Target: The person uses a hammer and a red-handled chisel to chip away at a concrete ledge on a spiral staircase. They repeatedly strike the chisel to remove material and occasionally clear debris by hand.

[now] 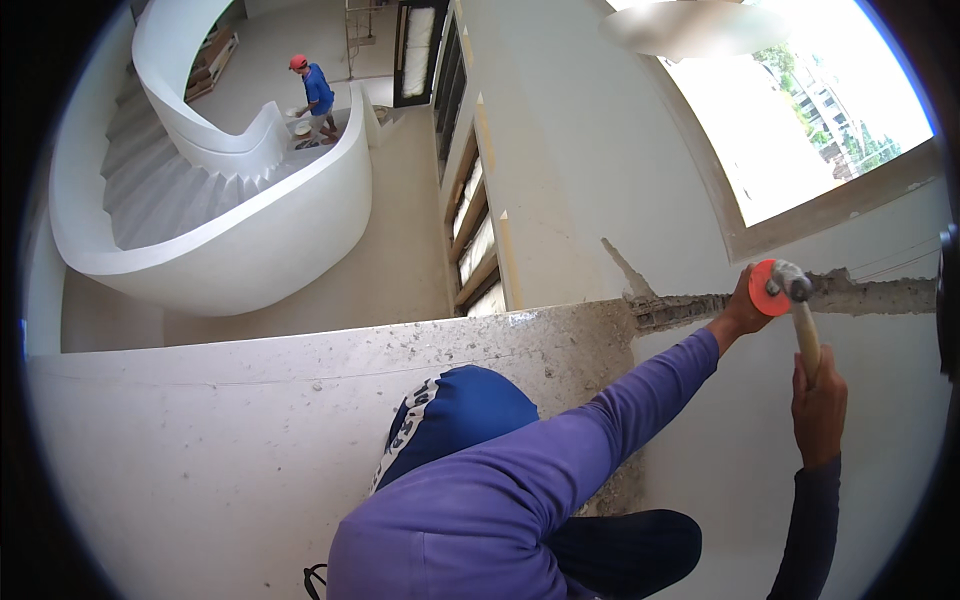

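My left hand (740,308) is closed around a chisel with a round red hand guard (766,292), held against the wall at the broken channel (690,308). The chisel's shaft and tip are mostly hidden by the guard and hand. In my right hand (820,415), the fingers wrap round the light wooden handle of a hammer (806,340). Its metal head is right at the chisel's end, over the guard; whether the two touch I cannot tell.
Crumbs of rubble lie on the pale ledge (200,430) under my knees. Past its edge the drop leads to a lower floor, with a white curved staircase (230,270) and a person (318,92) in a red cap. A window opening (800,110) is above the channel.
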The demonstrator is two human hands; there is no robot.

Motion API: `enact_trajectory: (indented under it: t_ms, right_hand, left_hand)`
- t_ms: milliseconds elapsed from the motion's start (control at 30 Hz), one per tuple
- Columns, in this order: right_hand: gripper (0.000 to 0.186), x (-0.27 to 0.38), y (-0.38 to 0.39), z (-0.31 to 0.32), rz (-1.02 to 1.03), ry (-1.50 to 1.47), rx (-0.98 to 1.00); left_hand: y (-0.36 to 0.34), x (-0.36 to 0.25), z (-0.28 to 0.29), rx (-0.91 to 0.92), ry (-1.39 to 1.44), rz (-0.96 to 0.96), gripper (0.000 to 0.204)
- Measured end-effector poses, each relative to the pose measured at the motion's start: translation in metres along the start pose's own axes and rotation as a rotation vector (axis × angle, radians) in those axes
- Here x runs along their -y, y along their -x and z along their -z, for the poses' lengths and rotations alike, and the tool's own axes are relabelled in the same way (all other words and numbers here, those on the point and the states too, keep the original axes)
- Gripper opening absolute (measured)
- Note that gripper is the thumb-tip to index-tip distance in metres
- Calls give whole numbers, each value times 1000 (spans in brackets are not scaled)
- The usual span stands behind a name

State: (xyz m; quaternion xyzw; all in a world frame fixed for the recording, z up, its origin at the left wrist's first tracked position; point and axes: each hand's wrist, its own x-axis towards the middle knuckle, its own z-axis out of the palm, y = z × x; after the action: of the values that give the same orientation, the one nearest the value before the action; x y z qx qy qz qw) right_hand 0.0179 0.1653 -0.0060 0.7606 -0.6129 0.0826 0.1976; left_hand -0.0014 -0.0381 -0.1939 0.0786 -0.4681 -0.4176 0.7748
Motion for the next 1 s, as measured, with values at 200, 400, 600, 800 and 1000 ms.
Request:
enact_trajectory:
  t_ms: [200,400,600,800,1000]
  right_hand:
    - [22,55,-5,25,-138,-87,62]
    - [20,21,22,-27,-71,-3,86]
    - [23,25,28,4,-352,-400,163]
    - [28,13,144,-25,-678,-748,-143]
    - [33,27,267,-142,-1032,-804,57]
  left_hand:
    - [30,17,3,-163,-177,-9,49]
    - [27,10,16,-207,-183,-156,51]
    - [5,-62,8,43,-36,-8,14]
    - [62,-59,31,233,-214,14,14]
    - [120,-72,88,78,-347,187,17]
